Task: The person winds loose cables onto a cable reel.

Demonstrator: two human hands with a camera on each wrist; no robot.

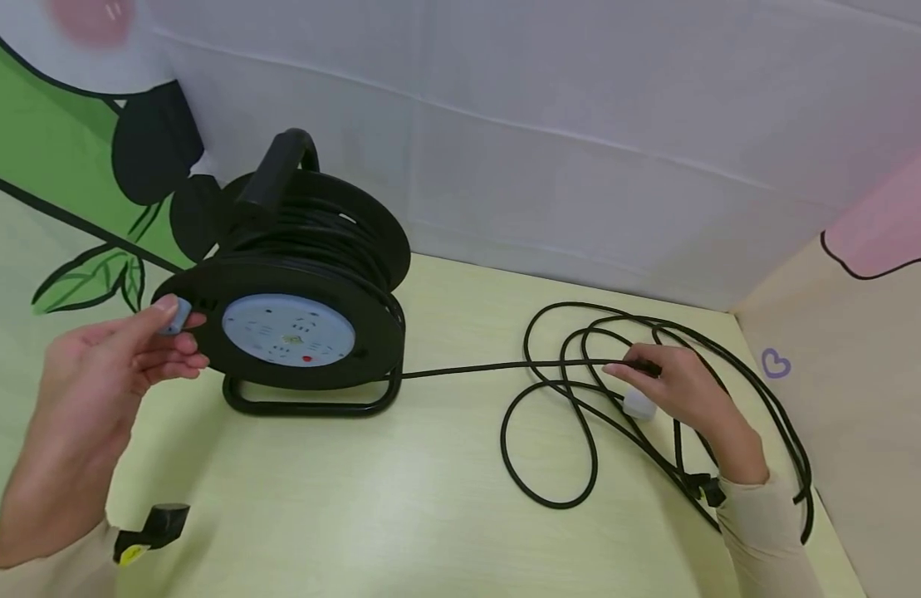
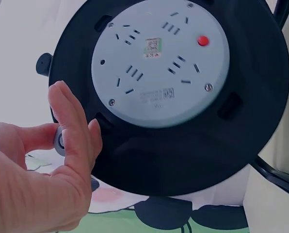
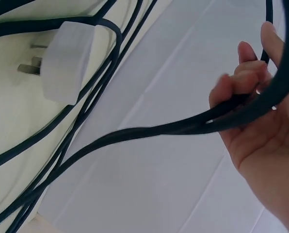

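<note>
A black cable reel (image 1: 378, 241) stands on its tube frame at the left of the table, with a round pale-blue socket panel (image 1: 288, 328) facing me. At the flange's left edge my left hand (image 1: 112, 370) pinches a small grey-blue knob (image 1: 178, 317) between thumb and fingers; the left wrist view shows the knob's end (image 2: 60, 141) too. From the reel's lower right a black cable (image 1: 467, 369) runs taut to my right hand (image 1: 680, 386), whose curled fingers grip it. In the right wrist view, cable strands (image 3: 149, 132) pass into that hand.
Loose cable loops (image 1: 553, 505) spread over the right of the table (image 1: 430, 498), around and beneath the right hand. A white plug (image 1: 639, 404) lies among them, its pins visible in the right wrist view. Behind hangs a pale cloth (image 1: 542, 149); a black handle (image 1: 276, 178) tops the reel.
</note>
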